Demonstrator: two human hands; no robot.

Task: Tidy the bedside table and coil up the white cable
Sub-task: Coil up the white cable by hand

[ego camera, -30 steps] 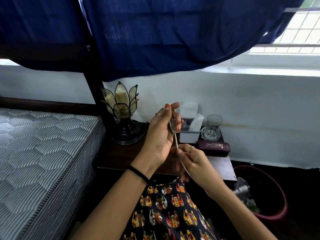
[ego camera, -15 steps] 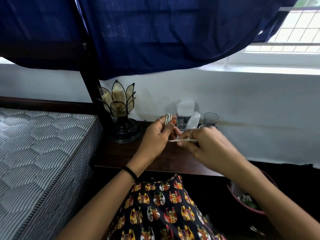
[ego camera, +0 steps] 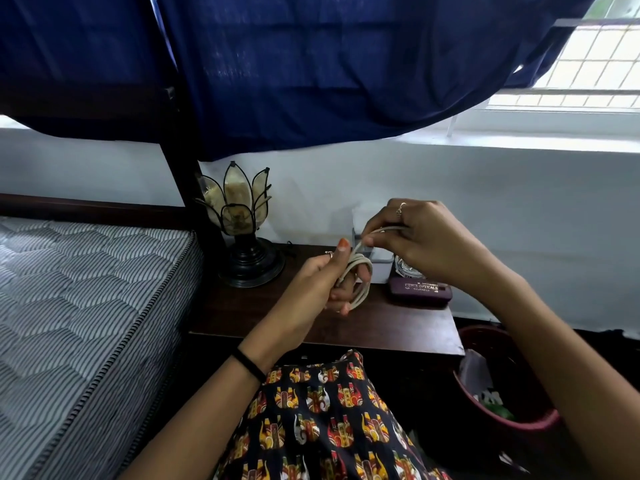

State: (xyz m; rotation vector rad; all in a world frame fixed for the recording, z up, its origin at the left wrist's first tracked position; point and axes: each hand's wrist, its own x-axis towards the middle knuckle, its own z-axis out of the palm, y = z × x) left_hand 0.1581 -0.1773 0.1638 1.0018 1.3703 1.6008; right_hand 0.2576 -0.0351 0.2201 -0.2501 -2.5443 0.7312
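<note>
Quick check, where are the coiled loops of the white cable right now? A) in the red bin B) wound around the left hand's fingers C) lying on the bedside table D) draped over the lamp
B: the white cable loops around the left hand fingers while the right hand pinches the free strand above.

Single head-worn wide-angle view — looks forward and down, close over the bedside table; mattress at left, window upper right — no second view.
</note>
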